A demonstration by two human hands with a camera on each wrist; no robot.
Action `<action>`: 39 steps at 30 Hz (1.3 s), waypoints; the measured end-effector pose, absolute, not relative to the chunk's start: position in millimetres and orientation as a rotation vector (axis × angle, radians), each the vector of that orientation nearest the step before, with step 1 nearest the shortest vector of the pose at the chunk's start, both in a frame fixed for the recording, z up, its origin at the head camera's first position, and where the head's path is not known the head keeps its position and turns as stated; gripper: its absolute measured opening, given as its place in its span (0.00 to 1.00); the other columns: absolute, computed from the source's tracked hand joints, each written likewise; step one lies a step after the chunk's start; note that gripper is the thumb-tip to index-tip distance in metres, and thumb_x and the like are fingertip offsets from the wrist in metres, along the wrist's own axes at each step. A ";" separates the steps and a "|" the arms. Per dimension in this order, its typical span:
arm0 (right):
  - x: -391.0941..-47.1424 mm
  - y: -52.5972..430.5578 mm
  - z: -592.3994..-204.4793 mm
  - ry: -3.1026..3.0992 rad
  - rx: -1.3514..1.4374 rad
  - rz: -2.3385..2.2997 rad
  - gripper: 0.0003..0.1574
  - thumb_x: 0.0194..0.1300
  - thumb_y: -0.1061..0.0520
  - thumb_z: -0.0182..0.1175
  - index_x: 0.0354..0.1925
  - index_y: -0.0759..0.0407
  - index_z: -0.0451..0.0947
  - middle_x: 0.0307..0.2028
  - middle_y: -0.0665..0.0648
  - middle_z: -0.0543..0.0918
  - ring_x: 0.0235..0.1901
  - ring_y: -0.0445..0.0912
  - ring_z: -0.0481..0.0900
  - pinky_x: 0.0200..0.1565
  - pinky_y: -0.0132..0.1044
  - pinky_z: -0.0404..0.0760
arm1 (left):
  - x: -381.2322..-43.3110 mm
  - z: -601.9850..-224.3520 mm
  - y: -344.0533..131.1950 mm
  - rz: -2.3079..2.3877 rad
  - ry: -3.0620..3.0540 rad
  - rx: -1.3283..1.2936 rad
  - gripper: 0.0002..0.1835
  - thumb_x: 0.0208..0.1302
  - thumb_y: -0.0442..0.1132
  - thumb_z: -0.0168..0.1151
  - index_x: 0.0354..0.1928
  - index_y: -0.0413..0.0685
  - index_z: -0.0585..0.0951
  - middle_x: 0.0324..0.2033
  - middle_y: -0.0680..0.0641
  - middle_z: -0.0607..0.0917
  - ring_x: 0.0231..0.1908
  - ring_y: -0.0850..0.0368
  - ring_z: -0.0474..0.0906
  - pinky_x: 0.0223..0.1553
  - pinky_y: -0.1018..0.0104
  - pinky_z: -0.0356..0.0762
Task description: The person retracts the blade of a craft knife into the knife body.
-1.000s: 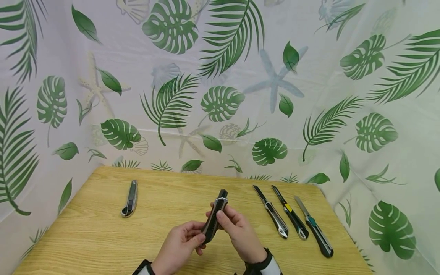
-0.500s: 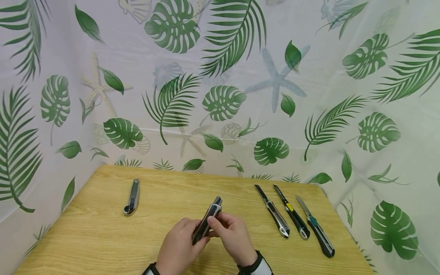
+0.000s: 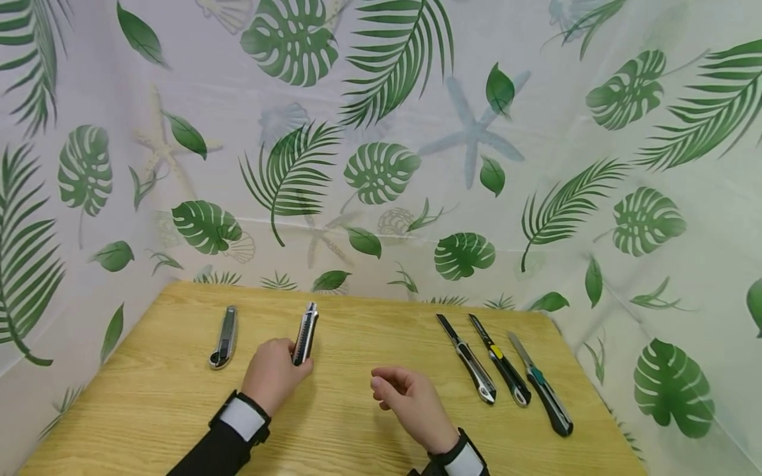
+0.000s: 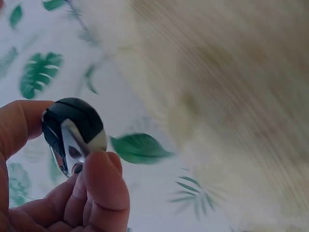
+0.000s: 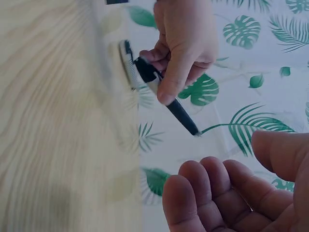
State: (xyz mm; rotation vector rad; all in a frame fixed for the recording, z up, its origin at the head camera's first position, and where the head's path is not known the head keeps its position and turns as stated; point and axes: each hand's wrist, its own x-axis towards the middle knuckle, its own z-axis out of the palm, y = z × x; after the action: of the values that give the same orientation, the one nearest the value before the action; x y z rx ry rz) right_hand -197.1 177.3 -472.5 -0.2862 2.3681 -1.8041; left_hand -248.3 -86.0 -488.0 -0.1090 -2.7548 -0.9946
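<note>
Cutter (image 3: pixel 305 336) in the curled left hand (image 3: pixel 274 373)

left hand (image 3: pixel 274 371): curled in a grip | right hand (image 3: pixel 412 404): well apart, fingers (image 5: pixel 180 204) loosely bent

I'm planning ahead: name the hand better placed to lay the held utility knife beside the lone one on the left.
Left hand, probably: it grips the held knife, nearer the lone knife; the right hand holds nothing.

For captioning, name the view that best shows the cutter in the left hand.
Head: the cutter shows its long face and front end, its lower end in the left hand. Left wrist: mainly its rear end. Right wrist: both ends, partly hidden middle.
</note>
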 end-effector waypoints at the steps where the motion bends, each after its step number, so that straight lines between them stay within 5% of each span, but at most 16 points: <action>1: -196.5 180.5 -474.0 2.377 -0.292 -1.788 0.25 0.76 0.46 0.60 0.58 0.64 0.81 0.45 0.61 0.86 0.42 0.53 0.84 0.42 0.43 0.85 | -257.4 -490.5 -93.6 -0.985 -2.777 -0.091 0.13 0.60 0.42 0.73 0.26 0.42 0.81 0.17 0.50 0.77 0.15 0.57 0.70 0.17 0.65 0.67; 11: -195.7 196.7 -484.9 2.449 -0.298 -1.692 0.25 0.75 0.47 0.60 0.56 0.66 0.82 0.42 0.63 0.86 0.39 0.54 0.84 0.39 0.40 0.84 | -316.1 -501.5 -133.2 -0.751 -2.947 0.036 0.18 0.61 0.42 0.69 0.19 0.41 0.76 0.15 0.45 0.76 0.16 0.50 0.72 0.18 0.62 0.65; 24: -199.5 202.1 -487.8 2.489 -0.263 -1.638 0.29 0.75 0.44 0.60 0.58 0.66 0.80 0.44 0.61 0.86 0.40 0.50 0.84 0.39 0.39 0.84 | -319.1 -502.6 -134.7 -0.682 -3.009 0.037 0.23 0.63 0.45 0.70 0.15 0.44 0.74 0.12 0.46 0.73 0.14 0.52 0.70 0.17 0.63 0.61; 27: -207.6 213.0 -485.0 2.657 -0.237 -1.540 0.29 0.73 0.42 0.61 0.56 0.64 0.82 0.43 0.57 0.87 0.39 0.47 0.84 0.40 0.39 0.83 | -308.5 -496.5 -131.6 -0.634 -2.947 0.028 0.25 0.64 0.53 0.70 0.22 0.37 0.80 0.20 0.41 0.77 0.16 0.50 0.71 0.16 0.61 0.63; 31: -232.0 244.5 -483.1 3.048 -0.154 -1.236 0.26 0.72 0.44 0.63 0.54 0.63 0.83 0.39 0.53 0.87 0.36 0.44 0.83 0.38 0.41 0.82 | -284.2 -484.1 -122.2 -0.683 -2.840 -0.089 0.32 0.65 0.59 0.68 0.47 0.31 0.84 0.37 0.34 0.84 0.25 0.46 0.79 0.22 0.55 0.76; 35: -258.1 286.4 -486.7 3.276 0.032 -0.858 0.27 0.72 0.48 0.64 0.55 0.69 0.82 0.39 0.62 0.87 0.33 0.52 0.84 0.36 0.48 0.82 | -252.0 -473.6 -103.5 -0.918 -2.796 -0.217 0.32 0.66 0.61 0.66 0.54 0.37 0.84 0.36 0.43 0.86 0.28 0.55 0.80 0.28 0.59 0.78; 39: -274.9 315.5 -494.5 3.259 0.190 -0.550 0.33 0.69 0.45 0.65 0.54 0.74 0.80 0.39 0.70 0.86 0.28 0.56 0.84 0.32 0.50 0.81 | -221.3 -469.4 -83.5 -1.116 -2.792 -0.314 0.31 0.65 0.65 0.65 0.52 0.44 0.86 0.30 0.55 0.82 0.20 0.62 0.72 0.23 0.65 0.71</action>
State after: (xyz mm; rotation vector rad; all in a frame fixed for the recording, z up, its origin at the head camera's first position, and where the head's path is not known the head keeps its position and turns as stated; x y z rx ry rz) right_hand -274.9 315.5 -494.5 0.1900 3.2588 -0.5504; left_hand -221.3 -83.5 -469.4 -0.3139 -2.7920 -1.1163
